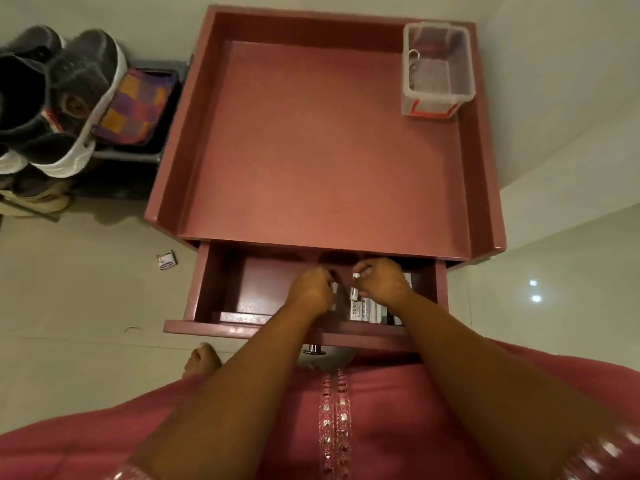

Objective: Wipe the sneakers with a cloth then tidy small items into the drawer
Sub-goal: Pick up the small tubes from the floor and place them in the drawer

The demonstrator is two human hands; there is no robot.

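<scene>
Pink drawer [221, 282], left half bare

A dusky pink cabinet [322, 140] with a raised rim stands on a pale glossy floor [86, 299] against a light wall [554, 81], with what may be lamp reflections [535, 291] on the tiles.

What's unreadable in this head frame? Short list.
- left hand: what it grips, hidden by its own fingers.
- drawer: back part, hidden under the tabletop; middle, by the hands.
- small box on floor: label too small.
- clear bin: contents blurred.
- sneakers: cut off by left edge.
</scene>
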